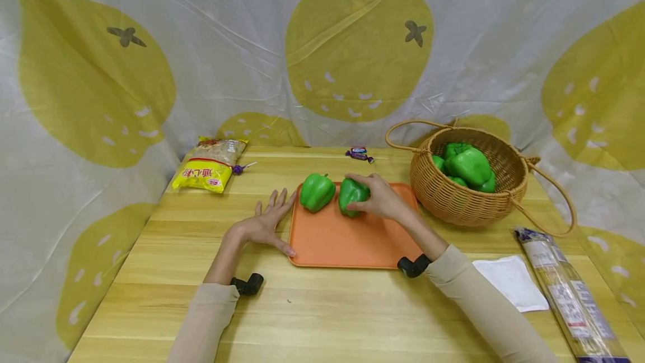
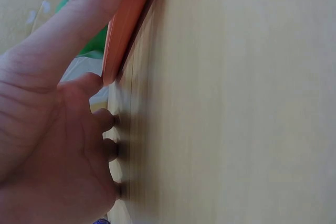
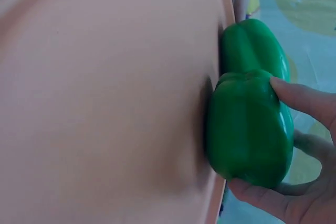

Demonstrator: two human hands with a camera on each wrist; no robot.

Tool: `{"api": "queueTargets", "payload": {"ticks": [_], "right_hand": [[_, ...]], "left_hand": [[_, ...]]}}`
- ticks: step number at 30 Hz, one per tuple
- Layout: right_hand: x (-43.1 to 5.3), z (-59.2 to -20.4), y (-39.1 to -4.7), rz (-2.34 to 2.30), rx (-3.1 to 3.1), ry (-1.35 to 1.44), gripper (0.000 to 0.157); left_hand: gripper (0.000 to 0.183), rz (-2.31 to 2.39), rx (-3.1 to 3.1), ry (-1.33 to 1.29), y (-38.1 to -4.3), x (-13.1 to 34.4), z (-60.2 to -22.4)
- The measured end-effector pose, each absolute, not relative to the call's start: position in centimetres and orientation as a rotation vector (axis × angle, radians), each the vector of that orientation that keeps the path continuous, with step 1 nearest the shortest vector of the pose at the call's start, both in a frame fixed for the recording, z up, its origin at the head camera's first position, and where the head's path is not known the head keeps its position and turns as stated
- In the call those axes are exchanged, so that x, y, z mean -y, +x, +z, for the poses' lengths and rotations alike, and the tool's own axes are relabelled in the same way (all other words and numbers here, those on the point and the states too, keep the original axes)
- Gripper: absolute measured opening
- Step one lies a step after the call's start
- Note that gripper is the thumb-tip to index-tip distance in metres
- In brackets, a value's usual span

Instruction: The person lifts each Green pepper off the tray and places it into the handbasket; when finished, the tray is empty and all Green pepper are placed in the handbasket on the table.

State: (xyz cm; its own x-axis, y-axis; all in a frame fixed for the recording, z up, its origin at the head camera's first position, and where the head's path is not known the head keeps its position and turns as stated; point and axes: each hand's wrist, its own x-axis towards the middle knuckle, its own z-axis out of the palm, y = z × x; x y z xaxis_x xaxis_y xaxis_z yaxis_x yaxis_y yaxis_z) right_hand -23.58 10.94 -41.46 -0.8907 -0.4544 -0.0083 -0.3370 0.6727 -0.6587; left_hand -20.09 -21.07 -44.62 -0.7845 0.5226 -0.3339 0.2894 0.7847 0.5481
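On an orange tray [image 1: 342, 242], my right hand [image 1: 380, 199] grips a green bell pepper [image 1: 349, 194] between thumb and fingers. The right wrist view shows this pepper [image 3: 249, 132] low over the tray surface; whether it touches I cannot tell. A second green bell pepper [image 1: 316, 192] sits to its left, near the tray's back left corner. My left hand [image 1: 259, 228] is spread at the tray's left edge, its thumb and index finger at the rim. In the left wrist view the other fingertips [image 2: 107, 150] rest on the table.
A wicker basket [image 1: 466, 206] holding several green bell peppers [image 1: 468, 166] stands right of the tray. A yellow food bag [image 1: 209, 167] and a lollipop [image 1: 238, 169] lie back left, wrapped candies [image 1: 359, 154] behind the tray. At right are a white cloth-like square [image 1: 511, 283] and a long clear package [image 1: 569, 296].
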Motion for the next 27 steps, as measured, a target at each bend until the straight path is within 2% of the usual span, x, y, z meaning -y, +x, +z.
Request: {"api": "queueTargets", "payload": {"ticks": [11,27], "right_hand": [[-11.4,-40.7,-23.7,-0.989,-2.675,-0.700,0.079],[-19.6,-31.0,-21.6,-0.905,-2.472,-0.866,0.075]], "left_hand": [[0.137,0.658,-2.502,0.610,-20.1,21.0,-44.6],[0.138,0.682,-2.501,0.607,-20.0,21.0,-44.7]]}}
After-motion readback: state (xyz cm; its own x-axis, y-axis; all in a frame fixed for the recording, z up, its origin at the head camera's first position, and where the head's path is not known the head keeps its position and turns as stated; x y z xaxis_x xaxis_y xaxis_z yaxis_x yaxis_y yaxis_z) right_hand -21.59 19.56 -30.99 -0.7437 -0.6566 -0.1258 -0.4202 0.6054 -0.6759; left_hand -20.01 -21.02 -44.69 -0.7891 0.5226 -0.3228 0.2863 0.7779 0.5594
